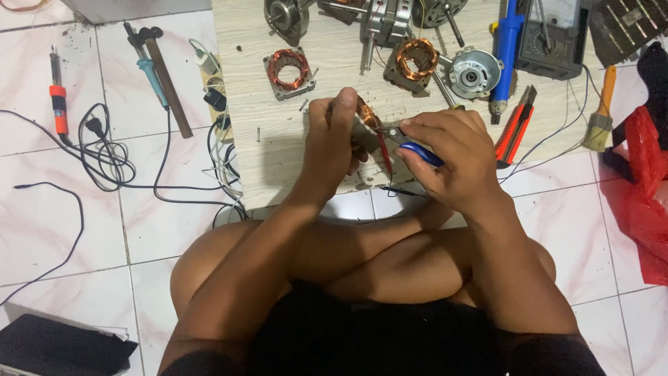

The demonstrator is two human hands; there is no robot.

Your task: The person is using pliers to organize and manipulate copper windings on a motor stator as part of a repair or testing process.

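- Two hands met at frame centre over the worktop (278,160): left hand (332,143) pinched a copper-wound coil (367,115); right hand (452,157) gripped blue-handled pliers (419,153).
- Fingers hid most of the coil; the plier tips were hard to make out.

Your left hand (332,143) hides most of the copper coil (367,115) it grips. Your right hand (449,157) covers the blue-handled pliers (417,152), so their tips stay unclear. The top edge cuts off the motor parts (379,17).

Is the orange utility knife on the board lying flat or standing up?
Lying flat: the knife rests lengthwise on the board, just right of the right hand.
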